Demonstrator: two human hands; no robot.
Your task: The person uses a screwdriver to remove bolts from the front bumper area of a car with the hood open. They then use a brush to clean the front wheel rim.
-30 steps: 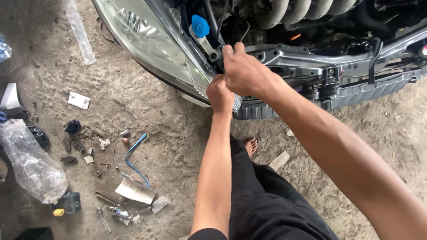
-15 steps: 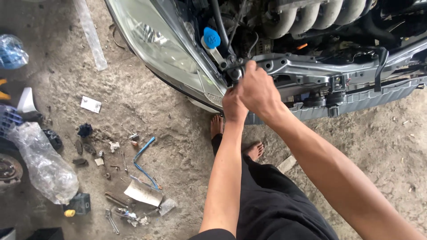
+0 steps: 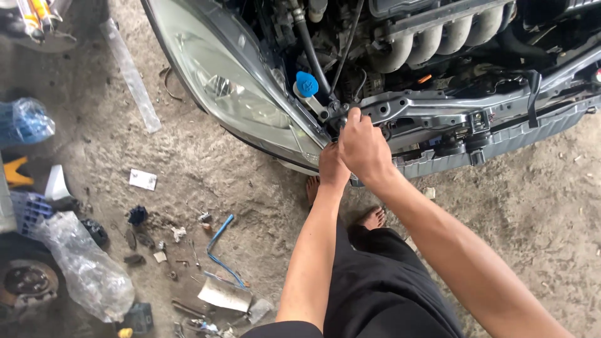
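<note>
I look down at the open front of a grey car with its bumper off. My right hand (image 3: 363, 147) reaches to the inner end of the metal crossmember (image 3: 438, 106), fingers pinched on something small I cannot make out, just below a blue reservoir cap (image 3: 307, 83). My left hand (image 3: 332, 166) sits right beside it, pressed against the inner corner of the headlight (image 3: 231, 94); whether it grips anything is hidden by my right hand. My bare feet (image 3: 373, 218) stand on the dirt floor under the car's nose.
Small tools and parts lie scattered on the dirt at the left, with a blue bent strap (image 3: 219, 247), a clear plastic bag (image 3: 84, 266) and a long clear strip (image 3: 133, 75). A brake disc (image 3: 28, 285) sits at the lower left corner. The engine manifold (image 3: 432, 37) is above.
My view has shifted, so the car sits lower and more central in frame. Both hands have stayed together at the headlight corner, the right one edging slightly toward the crossmember end.
</note>
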